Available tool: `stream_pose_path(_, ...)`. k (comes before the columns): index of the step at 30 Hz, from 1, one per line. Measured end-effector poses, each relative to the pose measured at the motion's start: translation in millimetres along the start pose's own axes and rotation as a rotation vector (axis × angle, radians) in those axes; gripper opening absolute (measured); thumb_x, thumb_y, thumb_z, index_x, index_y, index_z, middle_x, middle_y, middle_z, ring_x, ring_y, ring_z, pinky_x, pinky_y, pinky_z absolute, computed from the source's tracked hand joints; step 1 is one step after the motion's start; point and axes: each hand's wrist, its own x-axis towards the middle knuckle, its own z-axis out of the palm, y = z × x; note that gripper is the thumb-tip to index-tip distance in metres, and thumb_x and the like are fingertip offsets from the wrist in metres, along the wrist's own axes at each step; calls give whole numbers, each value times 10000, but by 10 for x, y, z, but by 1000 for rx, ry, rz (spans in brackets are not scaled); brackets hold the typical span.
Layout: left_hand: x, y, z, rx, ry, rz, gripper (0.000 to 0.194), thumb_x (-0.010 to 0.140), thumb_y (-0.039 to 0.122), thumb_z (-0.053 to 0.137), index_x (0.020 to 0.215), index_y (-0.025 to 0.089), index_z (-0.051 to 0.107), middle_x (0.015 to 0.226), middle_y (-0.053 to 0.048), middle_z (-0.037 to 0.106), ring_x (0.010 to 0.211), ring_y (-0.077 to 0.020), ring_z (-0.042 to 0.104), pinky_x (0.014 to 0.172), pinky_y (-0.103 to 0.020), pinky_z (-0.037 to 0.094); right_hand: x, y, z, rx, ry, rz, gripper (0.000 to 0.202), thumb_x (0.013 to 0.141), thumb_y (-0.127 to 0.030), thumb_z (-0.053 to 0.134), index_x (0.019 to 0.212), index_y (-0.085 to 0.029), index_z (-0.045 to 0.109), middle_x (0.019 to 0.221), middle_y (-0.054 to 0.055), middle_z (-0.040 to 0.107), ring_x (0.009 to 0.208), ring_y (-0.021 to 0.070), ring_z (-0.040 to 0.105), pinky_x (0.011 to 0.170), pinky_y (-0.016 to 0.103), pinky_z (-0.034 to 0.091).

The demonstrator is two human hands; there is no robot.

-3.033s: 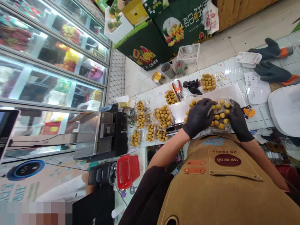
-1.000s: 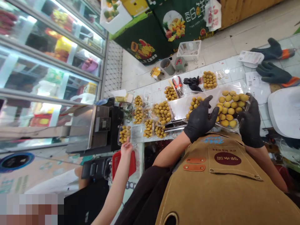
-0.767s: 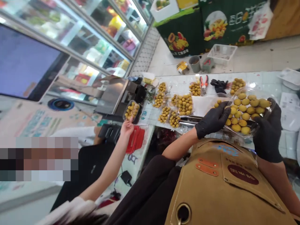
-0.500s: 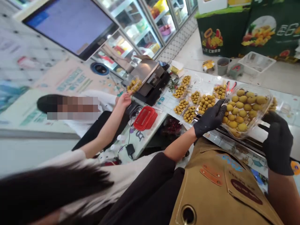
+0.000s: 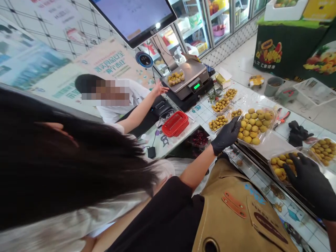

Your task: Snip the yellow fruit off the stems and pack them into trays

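One long white-tiled counter (image 5: 203, 117) runs from the centre to near right. Far right, a dark-green cardboard box (image 5: 294, 42) reads 八方 汇聚健康 below printed fruit. Far centre, a silver metal scale (image 5: 196, 71) bears a small clear plastic tray (image 5: 184, 76) of fruit. Right of centre, the black-gloved left hand (image 5: 228, 134) clamps its fingers on a clear plastic box (image 5: 272, 122) packed with round, dull-yellow fruit (image 5: 253, 127). Farther right, the black-gloved right hand (image 5: 309, 175) spreads its fingers apart over another fruit-filled clear container (image 5: 271, 167).
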Motion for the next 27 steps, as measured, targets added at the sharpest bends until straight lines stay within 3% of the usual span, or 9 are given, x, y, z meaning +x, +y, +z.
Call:
stream_pose_path(4,-96,-71,52,-14,-64,-12,516,1179,466,435,1578,217,646,1567,-131,731,1543,-295,637,1338,-535,502,54,-24,121,-197,-44,-80,529,1048,-610,389,1243,-285,758,1448,267,686,1233,566,674,706,730,625)
stream_pose_path(8,-191,-182,113,-23,-103,-18,535,1161,467,458,1577,187,646,1608,-146,700,1539,-313,640,1343,-542,494,164,-54,109,-316,-146,-51,583,1066,-656,361,1174,-249,764,1365,231,713,1102,505,705,661,634,613)
stream_pose_path(11,-269,-284,167,-66,-100,0,552,1152,475,465,1573,170,651,1612,-155,695,1532,-316,646,1351,-530,489,249,-118,14,-369,-265,-23,562,1096,-620,368,1173,-226,761,1318,216,714,1097,457,691,705,561,605)
stream_pose_path(16,-385,-430,271,-119,-103,20,545,1146,481,462,1548,179,673,1568,-145,727,1518,-314,653,1364,-523,472,287,-194,-34,-426,-403,34,482,1133,-449,403,1372,-161,706,1463,237,644,1241,424,661,806,470,594)
stream_pose_path(20,-476,-499,350,-121,-112,9,552,1140,486,474,1559,185,667,1571,-142,725,1512,-317,657,1354,-526,484,312,-94,48,-438,-413,19,450,1118,-411,509,1442,-153,683,1486,244,611,1232,411,678,883,444,572)
stream_pose_path(27,-642,-535,422,-140,-110,16,591,1132,511,489,1579,167,665,1612,-155,694,1538,-327,641,1360,-524,484,386,139,154,-366,-441,-44,412,1121,-444,589,1373,-131,679,1352,238,646,1081,326,722,905,396,535)
